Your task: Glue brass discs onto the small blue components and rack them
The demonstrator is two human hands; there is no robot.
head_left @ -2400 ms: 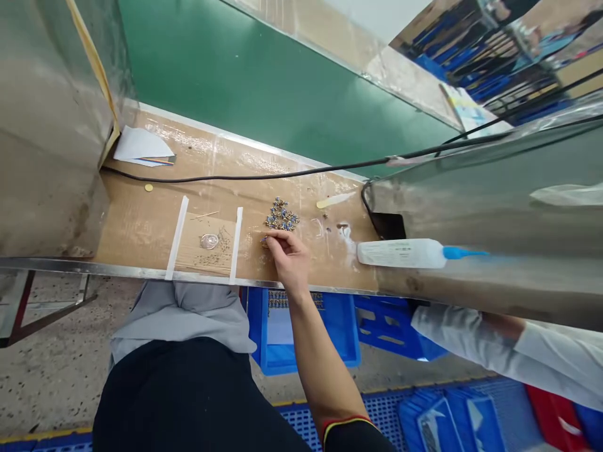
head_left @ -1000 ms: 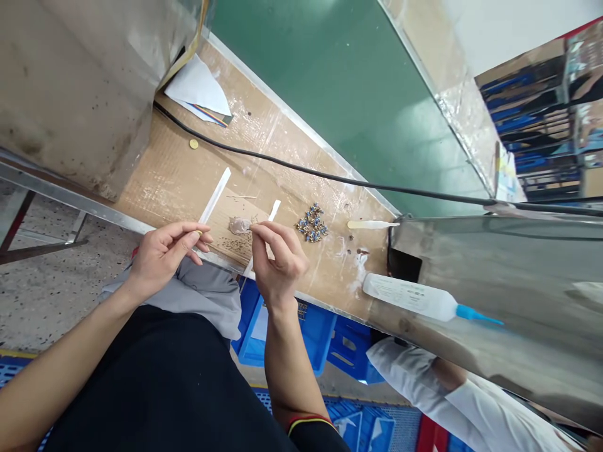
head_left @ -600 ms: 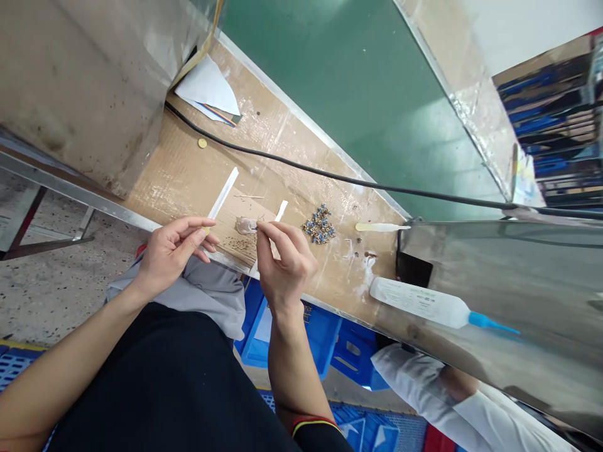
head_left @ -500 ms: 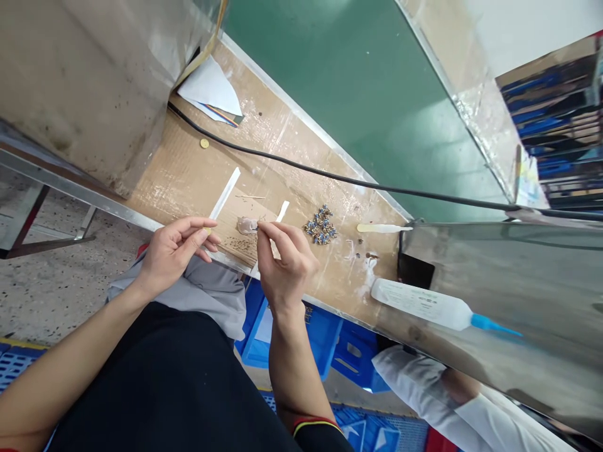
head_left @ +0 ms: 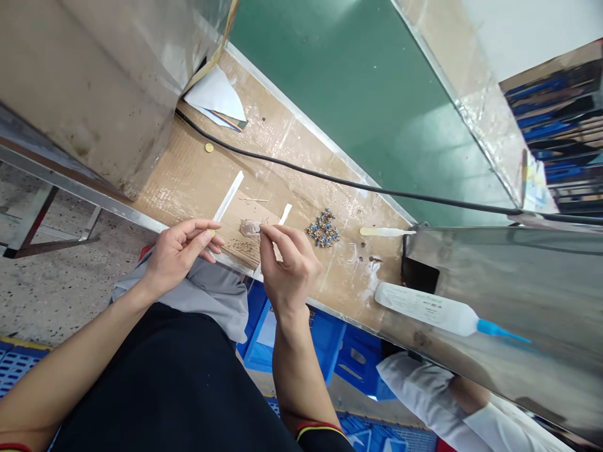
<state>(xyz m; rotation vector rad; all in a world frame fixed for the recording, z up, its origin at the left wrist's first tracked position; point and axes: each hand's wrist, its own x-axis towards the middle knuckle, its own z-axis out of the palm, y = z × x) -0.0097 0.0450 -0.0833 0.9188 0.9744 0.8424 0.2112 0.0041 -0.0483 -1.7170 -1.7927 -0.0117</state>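
Left hand (head_left: 181,254) and right hand (head_left: 289,263): bare, forearms likewise. Top (head_left: 179,383), behind and between the hands: near-black, plain, one small pale speck on the front. Right sleeve (head_left: 325,441), behind the right hand: short, near-black, cuff banded red and yellow. Left cuff (head_left: 15,447), behind the left hand: red and yellow edging, partly visible. Lower garment (head_left: 217,301), between hands and top: light grey, loose, creased.

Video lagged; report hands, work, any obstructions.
Left hand: pinching small yellow piece. Right hand: pinching tiny part beside pale glob. Black cable behind, touching neither.
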